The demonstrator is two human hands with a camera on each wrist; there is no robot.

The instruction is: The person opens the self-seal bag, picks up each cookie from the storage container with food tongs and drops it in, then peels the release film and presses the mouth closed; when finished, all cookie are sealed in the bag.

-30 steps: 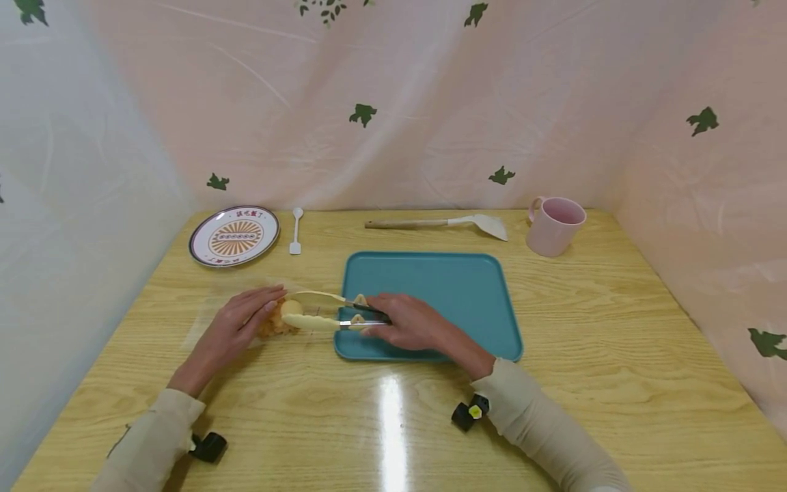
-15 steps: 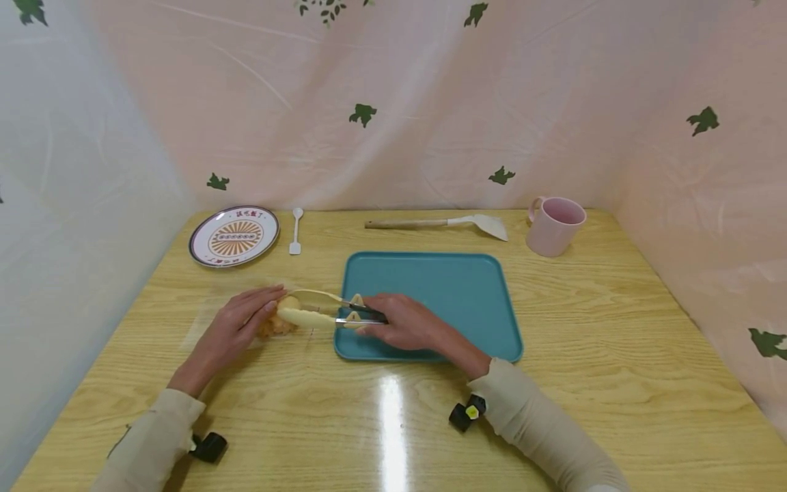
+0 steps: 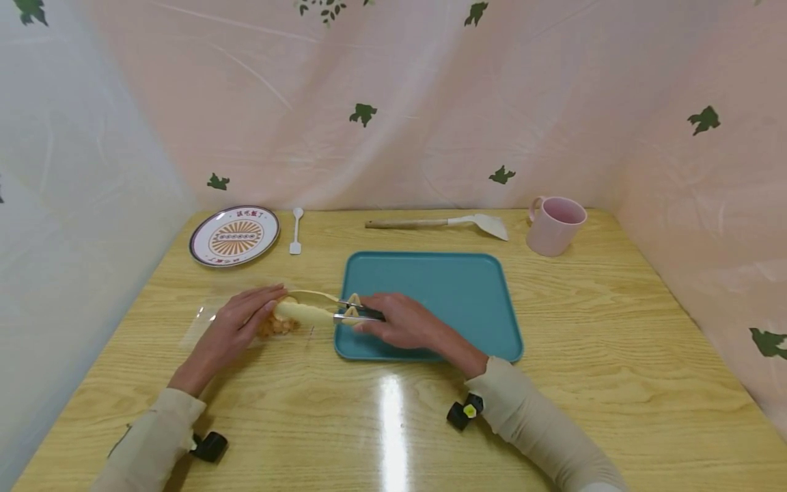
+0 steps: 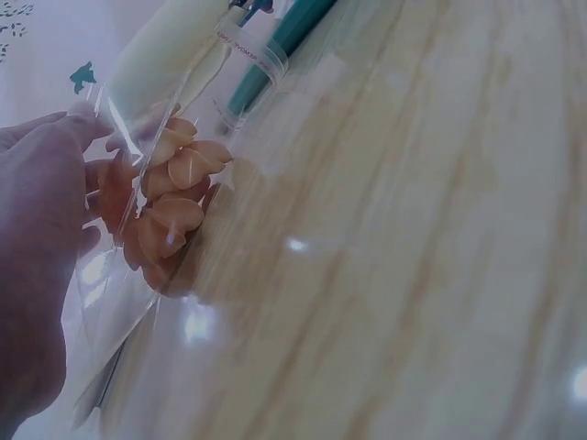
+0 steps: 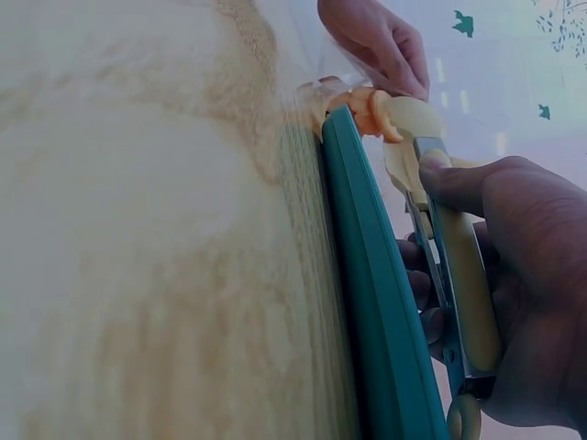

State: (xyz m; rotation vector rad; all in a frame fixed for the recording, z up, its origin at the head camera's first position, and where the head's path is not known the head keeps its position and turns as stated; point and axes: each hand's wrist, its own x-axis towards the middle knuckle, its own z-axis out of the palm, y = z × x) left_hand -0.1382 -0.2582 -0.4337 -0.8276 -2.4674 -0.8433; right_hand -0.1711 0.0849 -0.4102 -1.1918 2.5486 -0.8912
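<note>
My left hand (image 3: 236, 321) holds a clear plastic bag (image 3: 198, 324) on the table, left of the teal tray (image 3: 433, 290). Inside the bag lie several orange, shell-shaped pieces (image 4: 174, 225), partly covered by my fingers in the head view. A pair of tongs (image 3: 307, 314) with cream heads and metal arms is gripped in my right hand (image 3: 402, 320), over the tray's left side. The tong heads reach through the bag's mouth to the pieces, drawn near each other. Whether a piece sits between them is hidden.
A patterned plate (image 3: 235, 236) and a small white spoon (image 3: 296, 231) lie at the back left. Behind the tray is a spatula (image 3: 430, 223) with a wooden handle. A pink mug (image 3: 555, 227) stands at the back right. Fabric walls (image 3: 418, 157) enclose the table's back and sides.
The tongs' arms have come closer together, and my right hand has shifted slightly left, bringing the heads deeper into the bag. My left hand has stayed in place.
</note>
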